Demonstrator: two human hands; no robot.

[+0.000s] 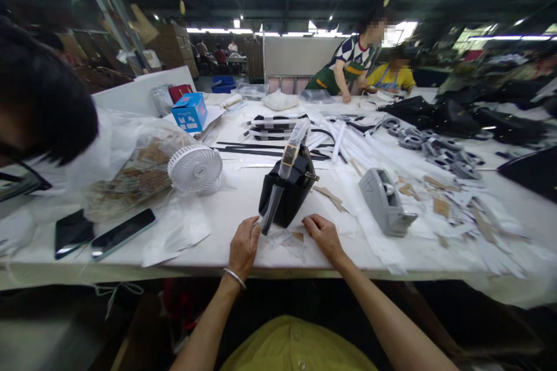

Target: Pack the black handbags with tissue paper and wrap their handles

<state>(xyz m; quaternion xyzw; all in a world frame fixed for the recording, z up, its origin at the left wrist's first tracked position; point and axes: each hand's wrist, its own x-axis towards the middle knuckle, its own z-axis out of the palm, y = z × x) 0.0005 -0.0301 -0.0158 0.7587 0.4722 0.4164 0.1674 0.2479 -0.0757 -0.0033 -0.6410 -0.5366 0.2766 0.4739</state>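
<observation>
A small black handbag (pixel 289 194) stands slightly tilted on the white table in front of me. Clear wrapping covers its strap (pixel 274 206), which runs down over the front, and a gold buckle (pixel 289 154) shows near the top. My left hand (pixel 243 246) is closed at the strap's lower end, by the bag's left side; some fingertips are hidden. To the right of the bag, my right hand (pixel 325 237) rests at the table with fingers curled together. Whatever they may pinch is too small to make out. Scraps of clear film (pixel 282 243) lie between my hands.
A white fan (pixel 195 168), a phone (pixel 124 233) and a blue box (pixel 190 112) are on the left, beside another person's head (pixel 43 93). Rightward stand a grey tape dispenser (pixel 383 203), paper scraps and grey rolls (pixel 448 153). Black strips (pixel 270 151) lie behind the bag. Co-workers lean over the far side.
</observation>
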